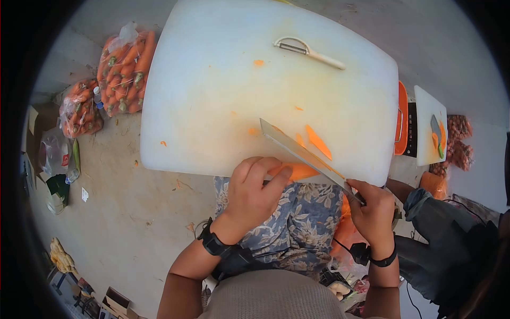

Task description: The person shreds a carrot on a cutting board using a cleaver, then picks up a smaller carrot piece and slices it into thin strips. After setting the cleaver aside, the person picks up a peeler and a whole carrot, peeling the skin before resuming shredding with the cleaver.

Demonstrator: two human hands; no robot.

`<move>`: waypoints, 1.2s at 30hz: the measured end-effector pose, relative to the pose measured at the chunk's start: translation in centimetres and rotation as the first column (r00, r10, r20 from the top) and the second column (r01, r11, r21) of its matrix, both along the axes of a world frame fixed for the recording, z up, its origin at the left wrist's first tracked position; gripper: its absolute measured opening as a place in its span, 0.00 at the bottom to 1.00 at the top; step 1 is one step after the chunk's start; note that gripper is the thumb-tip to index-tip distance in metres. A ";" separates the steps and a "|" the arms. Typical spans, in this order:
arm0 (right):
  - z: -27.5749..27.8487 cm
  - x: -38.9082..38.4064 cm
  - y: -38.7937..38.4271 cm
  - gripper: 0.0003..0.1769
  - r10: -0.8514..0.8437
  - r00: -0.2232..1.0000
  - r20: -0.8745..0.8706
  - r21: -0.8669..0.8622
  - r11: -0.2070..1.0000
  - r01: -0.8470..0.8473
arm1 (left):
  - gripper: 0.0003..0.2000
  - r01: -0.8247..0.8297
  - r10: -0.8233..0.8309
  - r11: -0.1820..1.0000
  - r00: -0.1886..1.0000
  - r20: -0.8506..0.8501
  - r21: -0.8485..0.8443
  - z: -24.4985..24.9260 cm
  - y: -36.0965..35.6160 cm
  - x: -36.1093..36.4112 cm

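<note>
My left hand [258,183] is closed over a peeled carrot [299,171] near the front edge of the white cutting board [191,106]. In my right hand [372,204] is the handle of a long kitchen knife [300,151]. Its blade slants up and left across the board, just beyond the carrot's visible part. Past the blade lie carrot slices [319,142], and small orange scraps [258,63] dot the surface. A white peeler [311,52] rests toward the far side of the board. My left fingers hide part of the carrot.
Bags of carrots [125,74] stand on the floor at left. To the right are an orange bin [402,119], a second cutting board [425,127] with a knife [436,130] on it, and net bags [459,141]. Another person's leg [441,228] is close by my right arm.
</note>
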State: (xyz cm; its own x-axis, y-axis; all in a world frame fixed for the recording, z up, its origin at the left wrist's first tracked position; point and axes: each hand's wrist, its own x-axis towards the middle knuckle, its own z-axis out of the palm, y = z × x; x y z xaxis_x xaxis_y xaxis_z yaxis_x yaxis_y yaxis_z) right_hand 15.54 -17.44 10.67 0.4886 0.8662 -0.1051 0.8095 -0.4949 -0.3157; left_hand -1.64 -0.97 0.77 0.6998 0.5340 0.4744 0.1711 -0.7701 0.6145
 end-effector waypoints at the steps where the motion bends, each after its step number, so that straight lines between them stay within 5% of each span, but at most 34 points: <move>1: -0.1 -0.1 -0.2 0.21 -0.043 0.996 -0.077 -0.004 0.999 0.042 | 0.12 -0.007 0.007 1.000 1.000 -0.001 -0.008 0.1 0.1 0.2; 10: 0.7 -0.6 -0.4 0.12 -0.069 0.991 -0.113 -0.033 0.997 0.066 | 0.12 0.159 -0.162 0.980 0.987 0.022 0.121 1.0 2.0 1.2; 13: 1.3 -0.9 -0.4 0.18 -0.016 1.000 -0.023 -0.089 0.996 0.014 | 0.11 0.139 -0.157 0.973 0.984 0.083 0.186 -0.2 1.7 0.6; 22: 2.3 -0.9 0.9 0.37 0.255 0.963 0.084 -0.138 0.960 -0.242 | 0.12 0.128 -0.132 0.991 0.988 -0.077 -0.048 -2.9 -1.3 -1.6; 24: 2.6 -0.8 0.4 0.37 0.244 0.967 0.076 -0.142 0.962 -0.232 | 0.12 0.177 -0.180 0.898 0.983 0.032 -0.403 -3.4 -1.6 -1.5; 31: 3.5 -0.7 -0.7 0.37 0.195 0.981 -0.002 -0.217 0.957 -0.191 | 0.13 0.164 -0.154 0.904 0.986 0.055 -0.395 -4.3 -1.9 -1.6; 34: 3.5 -0.6 -1.2 0.36 0.207 0.978 0.039 -0.179 0.964 -0.197 | 0.14 0.226 -0.257 0.790 0.966 0.026 -0.570 -4.1 -2.0 -1.6; 36: 3.8 -0.4 -1.5 0.37 0.202 0.979 0.026 -0.202 0.960 -0.193 | 0.15 0.089 -0.105 0.586 0.994 0.033 -0.805 -4.2 -2.6 -1.8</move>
State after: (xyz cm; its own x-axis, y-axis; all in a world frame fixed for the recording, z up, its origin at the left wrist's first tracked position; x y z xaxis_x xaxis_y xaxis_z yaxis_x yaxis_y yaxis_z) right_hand 15.15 -18.94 14.50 0.3184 0.9102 -0.2648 0.9088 -0.3725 -0.1879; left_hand -3.45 -3.60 -3.46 0.7739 0.6207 -0.1259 0.1414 0.0244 0.9897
